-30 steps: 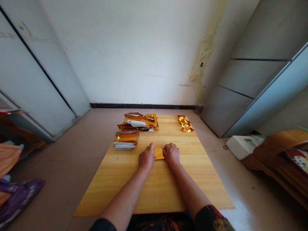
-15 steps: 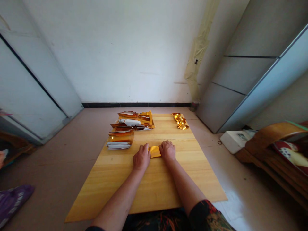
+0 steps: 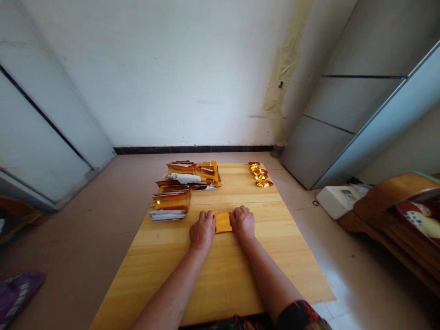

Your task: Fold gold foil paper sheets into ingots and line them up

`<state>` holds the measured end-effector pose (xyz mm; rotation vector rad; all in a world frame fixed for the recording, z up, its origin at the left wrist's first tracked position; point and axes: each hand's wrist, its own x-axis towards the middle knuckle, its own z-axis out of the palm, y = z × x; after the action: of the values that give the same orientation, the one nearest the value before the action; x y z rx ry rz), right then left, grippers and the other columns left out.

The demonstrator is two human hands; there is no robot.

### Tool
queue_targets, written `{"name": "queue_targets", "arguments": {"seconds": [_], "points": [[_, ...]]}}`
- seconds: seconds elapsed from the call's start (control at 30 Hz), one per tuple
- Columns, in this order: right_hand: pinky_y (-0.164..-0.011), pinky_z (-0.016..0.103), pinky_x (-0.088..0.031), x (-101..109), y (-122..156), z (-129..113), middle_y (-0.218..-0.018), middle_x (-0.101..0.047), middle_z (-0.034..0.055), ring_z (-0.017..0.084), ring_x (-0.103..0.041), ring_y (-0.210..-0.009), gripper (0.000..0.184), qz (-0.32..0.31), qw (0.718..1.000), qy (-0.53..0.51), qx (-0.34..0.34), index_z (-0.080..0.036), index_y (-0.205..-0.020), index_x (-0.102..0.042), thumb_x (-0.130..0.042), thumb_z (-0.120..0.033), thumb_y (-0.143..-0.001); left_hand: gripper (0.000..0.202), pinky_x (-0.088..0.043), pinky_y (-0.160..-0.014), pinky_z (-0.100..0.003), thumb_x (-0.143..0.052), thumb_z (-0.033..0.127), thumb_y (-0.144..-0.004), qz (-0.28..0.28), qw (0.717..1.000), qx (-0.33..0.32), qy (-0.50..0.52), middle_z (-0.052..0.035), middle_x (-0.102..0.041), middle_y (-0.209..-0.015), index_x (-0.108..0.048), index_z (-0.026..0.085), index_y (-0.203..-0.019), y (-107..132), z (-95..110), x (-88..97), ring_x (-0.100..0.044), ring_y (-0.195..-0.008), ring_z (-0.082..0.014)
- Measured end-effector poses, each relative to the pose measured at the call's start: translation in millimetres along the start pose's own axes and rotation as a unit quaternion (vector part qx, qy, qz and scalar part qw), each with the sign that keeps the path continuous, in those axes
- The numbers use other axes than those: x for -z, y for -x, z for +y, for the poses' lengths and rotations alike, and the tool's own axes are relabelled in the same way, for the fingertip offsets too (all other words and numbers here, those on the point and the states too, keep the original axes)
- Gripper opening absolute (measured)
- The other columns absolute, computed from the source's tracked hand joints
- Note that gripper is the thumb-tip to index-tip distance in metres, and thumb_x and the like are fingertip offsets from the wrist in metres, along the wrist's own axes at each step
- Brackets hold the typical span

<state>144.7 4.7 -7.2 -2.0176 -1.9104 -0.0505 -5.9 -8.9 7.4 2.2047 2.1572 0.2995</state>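
A small rectangle of gold foil paper [image 3: 223, 222] lies flat on the wooden board [image 3: 220, 270] between my hands. My left hand [image 3: 202, 230] grips its left edge with curled fingers. On the opposite edge, my right hand [image 3: 243, 222] is closed over the paper, knuckles up. The fingertips of both hands are partly hidden. Beyond my left hand sits a stack of gold and white foil sheets [image 3: 172, 201], with another pile of them [image 3: 206, 173] behind it. Several folded gold foil pieces [image 3: 260, 174] form a row at the far right of the board.
A white wall [image 3: 172, 82] with a dark skirting strip stands behind the board. At the right are a grey cabinet [image 3: 330, 119], a white box [image 3: 335, 201] and wooden furniture [image 3: 381, 206]. A purple bag [image 3: 20, 293] lies on the floor at left.
The view has shifted slightly. Both hands keep hold of the foil paper, which now looks flatter and shows a little more of its face between them.
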Motion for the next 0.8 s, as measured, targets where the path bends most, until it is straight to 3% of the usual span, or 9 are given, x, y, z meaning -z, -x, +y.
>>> {"name": "queue_targets", "arguments": {"seconds": [0.3, 0.4, 0.5, 0.63, 0.8], "points": [[-0.067, 0.026, -0.026, 4.0, 0.9, -0.1, -0.081, -0.060, 0.0039, 0.016, -0.050, -0.079, 0.013, 0.003, 1.000, -0.014, -0.002, -0.018, -0.074, -0.060, -0.058, -0.025, -0.085, 0.023, -0.036, -0.050, -0.025, -0.040, 0.034, -0.092, -0.004, 1.000, -0.001, -0.005, -0.0034, -0.057, -0.098, -0.057, 0.025, -0.104, -3.0, -0.3, -0.8, -0.058, -0.067, -0.0142], [-0.068, 0.026, -0.027, 4.8, 0.3, -0.2, -0.081, -0.059, 0.0038, 0.015, -0.050, -0.079, 0.013, -0.004, 1.000, -0.020, -0.010, -0.018, -0.074, -0.060, -0.057, -0.024, -0.085, 0.020, -0.038, -0.054, -0.025, -0.043, 0.033, -0.090, 0.013, 1.000, -0.009, 0.002, -0.0035, -0.055, -0.100, -0.059, 0.024, -0.098, -2.8, -2.2, -1.1, -0.058, -0.077, -0.0151], [-0.068, 0.025, -0.028, 5.7, -0.2, -0.5, -0.081, -0.059, 0.0040, 0.015, -0.050, -0.079, 0.014, -0.012, 1.000, -0.022, -0.017, -0.018, -0.074, -0.060, -0.056, -0.025, -0.085, 0.018, -0.041, -0.064, -0.025, -0.044, 0.026, -0.090, 0.025, 0.998, -0.058, 0.009, -0.0037, -0.056, -0.101, -0.062, 0.024, -0.090, -3.2, -4.5, -0.6, -0.055, -0.091, -0.0169], [-0.068, 0.025, -0.028, 6.3, -0.5, -0.5, -0.081, -0.059, 0.0040, 0.016, -0.050, -0.079, 0.015, -0.015, 0.999, -0.024, -0.018, -0.018, -0.073, -0.060, -0.055, -0.025, -0.086, 0.023, -0.041, -0.075, -0.029, -0.042, 0.018, -0.089, 0.010, 0.991, -0.132, 0.012, -0.0045, -0.059, -0.092, -0.065, 0.024, -0.087, -4.6, -6.5, 0.5, -0.051, -0.091, -0.0193], [-0.068, 0.025, -0.029, 4.9, -0.3, 0.6, -0.078, -0.058, 0.0038, 0.016, -0.050, -0.077, 0.016, -0.003, 1.000, -0.025, -0.016, -0.018, -0.071, -0.059, -0.055, -0.024, -0.085, 0.024, -0.041, -0.079, -0.032, -0.044, 0.020, -0.087, 0.014, 0.991, -0.133, 0.022, -0.0065, -0.059, -0.095, -0.067, 0.024, -0.096, -1.6, -7.6, 1.5, -0.050, -0.092, -0.0210]]}}
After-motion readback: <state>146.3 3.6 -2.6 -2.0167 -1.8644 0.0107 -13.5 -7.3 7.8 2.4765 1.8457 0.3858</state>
